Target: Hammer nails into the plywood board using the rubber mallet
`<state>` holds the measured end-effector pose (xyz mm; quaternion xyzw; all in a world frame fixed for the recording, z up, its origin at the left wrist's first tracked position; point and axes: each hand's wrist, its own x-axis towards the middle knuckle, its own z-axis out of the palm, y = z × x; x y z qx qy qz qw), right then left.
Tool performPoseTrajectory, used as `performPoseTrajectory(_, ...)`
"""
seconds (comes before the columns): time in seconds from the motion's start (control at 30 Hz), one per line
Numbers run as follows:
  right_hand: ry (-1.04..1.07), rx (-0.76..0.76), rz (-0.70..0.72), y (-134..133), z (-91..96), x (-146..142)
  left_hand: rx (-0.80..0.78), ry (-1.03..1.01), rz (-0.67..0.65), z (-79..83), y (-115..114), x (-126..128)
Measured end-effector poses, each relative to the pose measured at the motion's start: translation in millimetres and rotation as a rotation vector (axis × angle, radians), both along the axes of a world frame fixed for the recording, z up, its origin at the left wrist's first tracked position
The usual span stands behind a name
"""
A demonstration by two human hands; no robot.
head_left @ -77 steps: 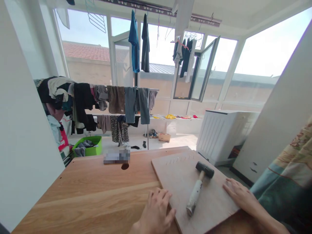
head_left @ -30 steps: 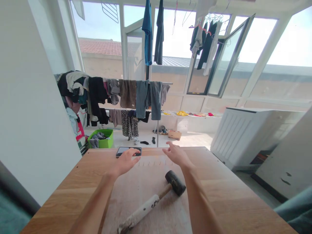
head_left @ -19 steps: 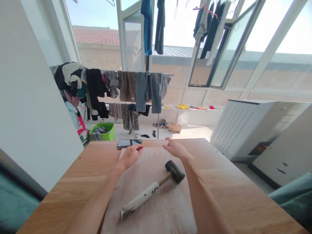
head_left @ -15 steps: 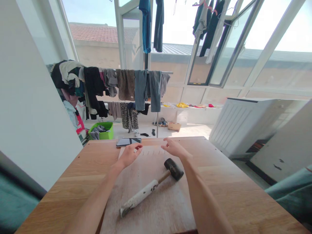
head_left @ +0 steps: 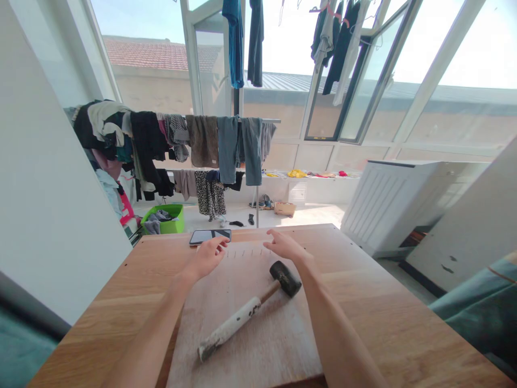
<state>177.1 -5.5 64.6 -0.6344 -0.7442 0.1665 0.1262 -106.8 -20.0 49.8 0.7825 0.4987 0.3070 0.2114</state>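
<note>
A pale wooden board [head_left: 266,334] lies on a wooden table [head_left: 388,323]. On the board rests a mallet [head_left: 250,310] with a black head and a white handle. A row of several small nails [head_left: 246,252] stands near the board's far edge. My left hand [head_left: 208,256] hovers at the left end of that row, fingers curled loosely, and I see nothing in it. My right hand [head_left: 285,245] reaches to the right end of the row, fingers stretched out, empty.
A dark phone [head_left: 210,236] lies at the table's far edge, just past my left hand. Beyond are a rack of hanging clothes [head_left: 181,145], a green basket [head_left: 163,218], a white cabinet [head_left: 404,205] at right and white panels on both sides.
The board has been turned so its nailed edge faces away. Both hands moved from the near edge to the far nail row. In the last second they barely shifted.
</note>
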Motion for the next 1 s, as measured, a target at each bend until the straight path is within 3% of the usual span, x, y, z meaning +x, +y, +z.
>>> performPoseTrajectory(0.33,-0.02,-0.015,-0.013,1.4,-4.2,-1.9,-0.031,0.011,0.019,-1.0,-1.6,0.6)
performPoseTrajectory(0.57,0.001,-0.003,-0.011,-2.7,2.8,-1.9,0.007,0.034,0.037,4.4,-3.2,3.3)
performPoseTrajectory(1.0,0.02,0.109,-0.015,-3.8,12.6,-3.4,0.064,0.062,-0.038,-12.2,-2.1,13.3)
